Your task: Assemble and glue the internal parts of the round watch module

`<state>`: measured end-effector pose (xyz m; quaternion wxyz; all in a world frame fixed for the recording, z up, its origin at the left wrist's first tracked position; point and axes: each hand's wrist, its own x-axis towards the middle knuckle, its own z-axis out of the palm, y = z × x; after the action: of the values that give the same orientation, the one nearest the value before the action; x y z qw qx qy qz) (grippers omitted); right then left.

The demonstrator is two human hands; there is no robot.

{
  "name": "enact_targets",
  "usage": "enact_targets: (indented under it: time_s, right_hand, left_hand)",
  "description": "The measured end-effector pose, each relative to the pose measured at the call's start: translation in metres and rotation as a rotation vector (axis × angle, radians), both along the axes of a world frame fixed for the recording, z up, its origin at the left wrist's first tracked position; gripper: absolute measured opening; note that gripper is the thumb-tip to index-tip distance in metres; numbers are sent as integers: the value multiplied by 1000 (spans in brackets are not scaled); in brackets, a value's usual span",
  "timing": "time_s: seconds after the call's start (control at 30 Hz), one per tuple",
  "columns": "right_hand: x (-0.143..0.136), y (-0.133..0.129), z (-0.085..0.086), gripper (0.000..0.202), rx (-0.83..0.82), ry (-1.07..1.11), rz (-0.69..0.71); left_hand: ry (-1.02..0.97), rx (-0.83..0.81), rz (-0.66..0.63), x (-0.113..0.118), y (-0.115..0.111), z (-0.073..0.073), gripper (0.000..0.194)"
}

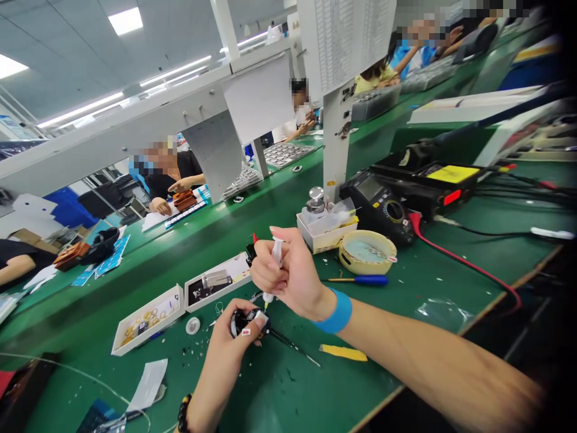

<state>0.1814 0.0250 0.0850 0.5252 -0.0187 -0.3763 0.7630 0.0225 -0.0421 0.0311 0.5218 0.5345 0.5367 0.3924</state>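
Observation:
My right hand (295,273) is wrapped around a small white syringe (276,251), thumb by its top end. The syringe points down, its thin tip close above a small black device (238,321); whether they touch I cannot tell. The fingers and thumb of my left hand (228,338) are closed around this device, covering much of it. A pair of dark tweezers (295,345) reaches out from beside the left hand toward the lower right; its near end is hidden. A round white part (193,326) lies on the green table to the left of that hand.
Two white boxes (118,346) of small parts stand beyond my left hand. To the right are a round tub (345,260), a blue-handled screwdriver (372,280), a multimeter (378,201) with a red lead and a yellow strip (344,353). Co-workers sit across the bench.

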Motion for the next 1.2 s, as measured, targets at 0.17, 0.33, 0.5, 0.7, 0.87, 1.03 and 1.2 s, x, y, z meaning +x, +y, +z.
enact_targets:
  time_s: [0.17, 0.33, 0.5, 0.7, 0.87, 1.03, 1.2]
  right_hand:
    - [-2, -1, -1, 46, 6, -3, -4]
    - [-3, 0, -4, 45, 14, 18, 4]
    - [-4, 0, -5, 46, 15, 21, 17]
    - [-5, 0, -7, 45, 41, 27, 11]
    - [-5, -1, -7, 46, 69, 13, 13]
    - [-4, 0, -6, 45, 74, 31, 22]
    - [-4, -1, -6, 45, 80, 42, 18]
  left_hand:
    - [-2, -15, 20, 0, 0, 1, 46]
    - [-12, -24, 20, 2, -1, 4, 44]
    - [-7, -16, 17, 0, -1, 0, 45]
    - [-2, -12, 16, -3, -1, -4, 45]
    - [18, -12, 2, -2, -1, -1, 44]
    - [20, -2, 25, 3, -3, 4, 45]
    - [7, -10, 43, 5, -4, 5, 46]
